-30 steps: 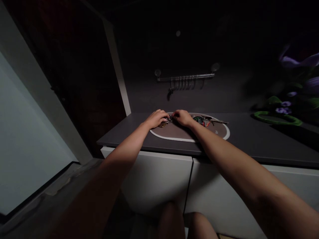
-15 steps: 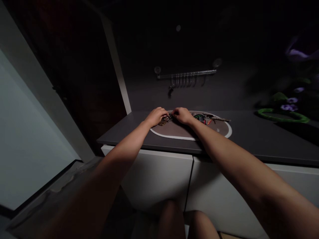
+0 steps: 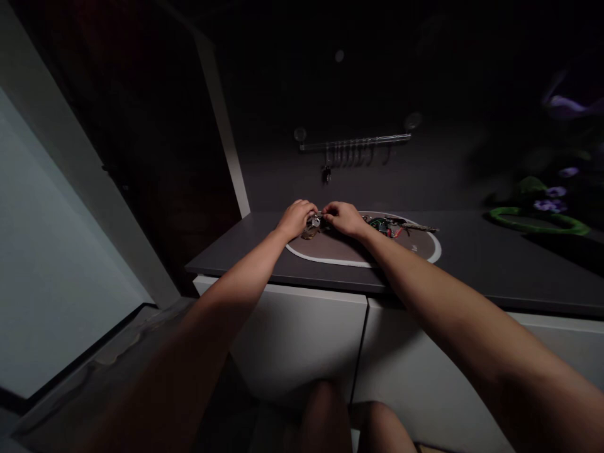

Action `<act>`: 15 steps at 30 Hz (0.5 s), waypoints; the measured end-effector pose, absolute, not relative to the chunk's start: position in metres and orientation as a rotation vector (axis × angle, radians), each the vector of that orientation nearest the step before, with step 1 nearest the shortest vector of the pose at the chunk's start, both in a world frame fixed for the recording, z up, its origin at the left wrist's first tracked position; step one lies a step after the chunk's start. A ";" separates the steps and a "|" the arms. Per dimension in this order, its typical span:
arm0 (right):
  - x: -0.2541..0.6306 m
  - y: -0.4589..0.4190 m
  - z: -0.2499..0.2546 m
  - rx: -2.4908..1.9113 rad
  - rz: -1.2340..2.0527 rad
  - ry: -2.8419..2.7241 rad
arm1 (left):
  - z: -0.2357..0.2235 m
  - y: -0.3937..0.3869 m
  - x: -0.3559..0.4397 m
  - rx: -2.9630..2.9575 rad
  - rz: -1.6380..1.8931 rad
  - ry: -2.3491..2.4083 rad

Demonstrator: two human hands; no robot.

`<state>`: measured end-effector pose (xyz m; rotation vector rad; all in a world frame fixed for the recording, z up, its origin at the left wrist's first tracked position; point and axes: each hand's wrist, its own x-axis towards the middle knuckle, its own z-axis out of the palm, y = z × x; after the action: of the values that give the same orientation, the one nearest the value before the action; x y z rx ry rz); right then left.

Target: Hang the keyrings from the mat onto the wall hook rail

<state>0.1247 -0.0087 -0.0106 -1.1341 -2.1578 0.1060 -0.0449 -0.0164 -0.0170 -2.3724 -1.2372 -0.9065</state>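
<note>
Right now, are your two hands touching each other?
Apart. The head view shows a small gap between the fingertips of the left hand and the right hand, with a small shiny metal piece between them.

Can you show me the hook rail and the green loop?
Hook rail [image 3: 355,142]: head view, on its long bar.
Green loop [image 3: 538,229]: head view, on its near curved edge.

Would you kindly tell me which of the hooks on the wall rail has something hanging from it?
It is the leftmost hook of the row on the wall rail: a small dark object hangs from it, while the other hooks appear bare.
</note>
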 end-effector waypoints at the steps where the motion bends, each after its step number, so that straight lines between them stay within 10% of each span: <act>1: 0.124 -0.009 -0.011 -1.107 0.131 -2.150 | -0.017 -0.017 -0.045 -2.363 -0.927 -1.233; 15: 0.117 -0.007 -0.016 -0.974 0.143 -2.146 | -0.014 -0.021 -0.040 -2.304 -1.063 -1.224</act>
<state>0.1175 -0.0069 -0.0163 -0.9738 -2.1464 0.1433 -0.0404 -0.0209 -0.0145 -2.3039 -1.2241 -1.0631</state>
